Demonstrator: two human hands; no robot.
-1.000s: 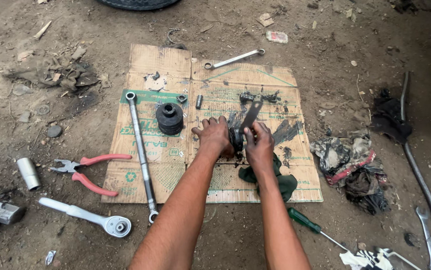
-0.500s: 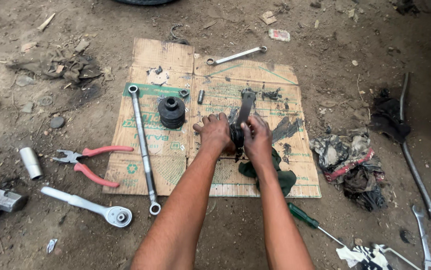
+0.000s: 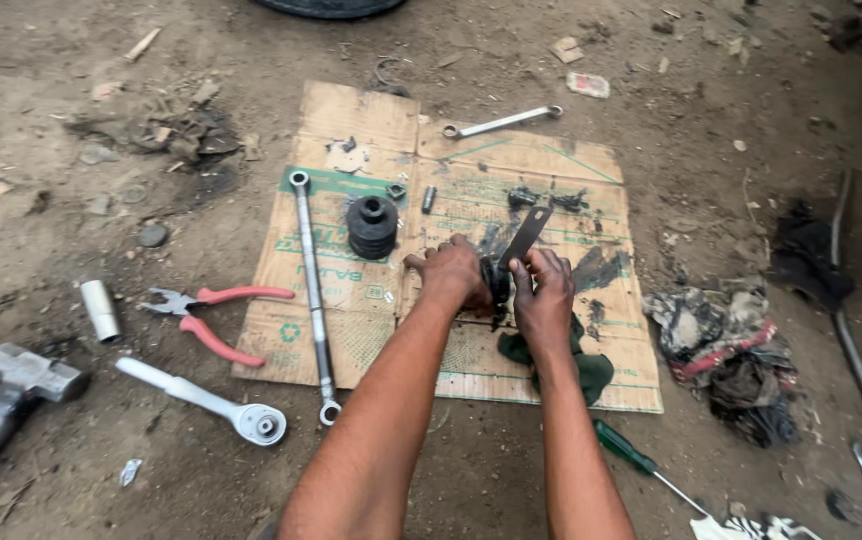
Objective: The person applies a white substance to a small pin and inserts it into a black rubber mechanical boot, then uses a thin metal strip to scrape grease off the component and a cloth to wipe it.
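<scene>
Ground: bare dirt with a flattened cardboard sheet (image 3: 351, 330) laid on it.
Left of the hands: a ribbed black rubber boot (image 3: 372, 226) stands upright on the cardboard, near the left hand; a long double-ended wrench (image 3: 311, 290) lies lengthwise beside it.
Off the cardboard, left: red-handled pliers (image 3: 213, 312), a ratchet handle (image 3: 201, 397), a silver socket (image 3: 100, 309), a hammer (image 3: 13, 395).
Far edge: a ring spanner (image 3: 501, 122).
Right: a heap of dirty rags (image 3: 721, 350); a green-handled screwdriver (image 3: 623, 449) near the right forearm.
Under the right hand: a dark green cloth (image 3: 581, 365).
Greasy black part (image 3: 497, 282): small, dark, between both hands over the cardboard's middle; a flat metal bar (image 3: 526, 238) rises tilted from it.
Left hand (image 3: 451, 275): fingers clenched round the part.
Right hand (image 3: 543, 295): fingers gripping the part's other side.
</scene>
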